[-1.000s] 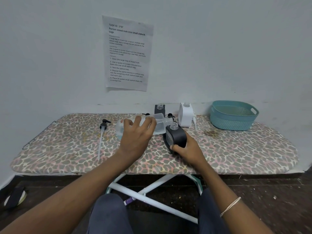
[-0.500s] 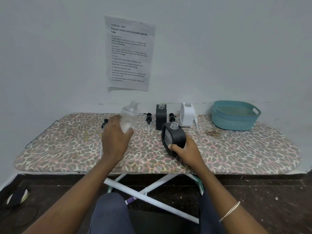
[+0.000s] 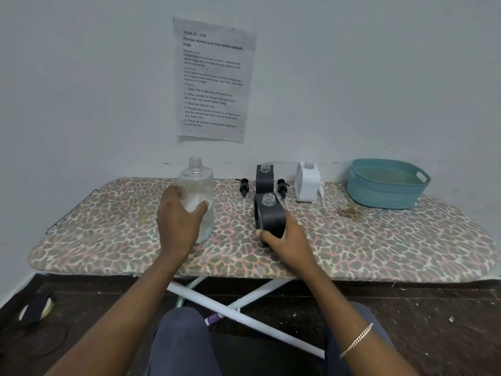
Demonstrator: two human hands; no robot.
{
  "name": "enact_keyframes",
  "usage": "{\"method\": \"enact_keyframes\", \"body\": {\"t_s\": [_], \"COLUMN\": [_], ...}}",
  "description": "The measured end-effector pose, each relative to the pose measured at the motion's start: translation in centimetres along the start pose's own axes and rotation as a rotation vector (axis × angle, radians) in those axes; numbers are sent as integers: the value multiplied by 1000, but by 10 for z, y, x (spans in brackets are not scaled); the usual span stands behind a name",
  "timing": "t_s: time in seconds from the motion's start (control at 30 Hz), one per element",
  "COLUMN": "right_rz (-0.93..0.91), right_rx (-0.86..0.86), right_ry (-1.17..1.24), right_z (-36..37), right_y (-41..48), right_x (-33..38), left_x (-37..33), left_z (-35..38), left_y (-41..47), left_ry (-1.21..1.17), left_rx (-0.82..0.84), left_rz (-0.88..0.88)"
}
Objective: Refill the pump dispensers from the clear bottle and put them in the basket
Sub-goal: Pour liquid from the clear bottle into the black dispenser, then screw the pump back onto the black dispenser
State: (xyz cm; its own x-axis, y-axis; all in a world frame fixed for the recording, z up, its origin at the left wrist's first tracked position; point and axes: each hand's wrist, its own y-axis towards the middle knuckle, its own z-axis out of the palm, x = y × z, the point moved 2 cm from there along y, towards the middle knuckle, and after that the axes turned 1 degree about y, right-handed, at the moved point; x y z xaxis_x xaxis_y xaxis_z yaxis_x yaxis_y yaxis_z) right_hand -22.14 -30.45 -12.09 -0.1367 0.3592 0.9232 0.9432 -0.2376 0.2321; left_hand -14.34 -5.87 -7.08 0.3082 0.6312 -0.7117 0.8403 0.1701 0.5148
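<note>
The clear bottle (image 3: 197, 183) stands upright and uncapped on the leopard-print board (image 3: 379, 240), with my left hand (image 3: 179, 221) wrapped around its lower half. My right hand (image 3: 287, 237) grips a black dispenser (image 3: 269, 213) with an open neck, near the board's middle. Behind it stand a second black dispenser (image 3: 264, 178) and a white dispenser (image 3: 307, 181), both without pumps. Two black pump heads (image 3: 244, 185) (image 3: 282, 185) lie beside the rear black dispenser. The teal basket (image 3: 387, 183) sits at the back right and holds nothing visible.
A white pump tube (image 3: 321, 194) lies right of the white dispenser. A brown stain (image 3: 349, 213) marks the cover near the basket. A printed sheet (image 3: 214, 80) hangs on the wall. White board legs (image 3: 244, 316) cross in front of my knees.
The clear bottle went from tipped over the black dispenser's neck to upright, moved left and now stands on the board. My right hand kept holding the black dispenser.
</note>
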Motion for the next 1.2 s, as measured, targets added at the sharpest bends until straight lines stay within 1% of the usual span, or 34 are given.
{"method": "enact_keyframes", "body": {"t_s": [0.27,0.5,0.63,0.77,0.9,0.97,1.07,1.13,1.2], "right_rz": [-99,-118,-101,-63,-105,-131,-191,-259,-344], "right_rx": [0,-7,-7,-9,-48,-117,-215,-248,-249], "right_ry": [-120,-226,-251,-286,-233,-218,-165,-140,-145], "right_z": [6,9,13,14,5,-3,-16,-25,-30], "right_y": [-2,-3,-5,-6,-10,-7,8,25,46], "right_x": [1,-3,-4,-8,9,22,48,75,105], "left_x": [5,11,12,8,6,3,-16,-37,-53], "left_z": [1,0,1,-2,-7,-10,-16,-17,-10], "left_y": [-13,-18,-20,-27,-37,-42,-52,-61,-69], "left_ry": [-12,-46,-31,-86,-87,-40,-32,-95,-169], "left_rx": [-22,-23,-17,-14,-47,-105,-193,-195,-155], "left_rz": [16,14,-3,-41,-35,4,154,257,329]}}
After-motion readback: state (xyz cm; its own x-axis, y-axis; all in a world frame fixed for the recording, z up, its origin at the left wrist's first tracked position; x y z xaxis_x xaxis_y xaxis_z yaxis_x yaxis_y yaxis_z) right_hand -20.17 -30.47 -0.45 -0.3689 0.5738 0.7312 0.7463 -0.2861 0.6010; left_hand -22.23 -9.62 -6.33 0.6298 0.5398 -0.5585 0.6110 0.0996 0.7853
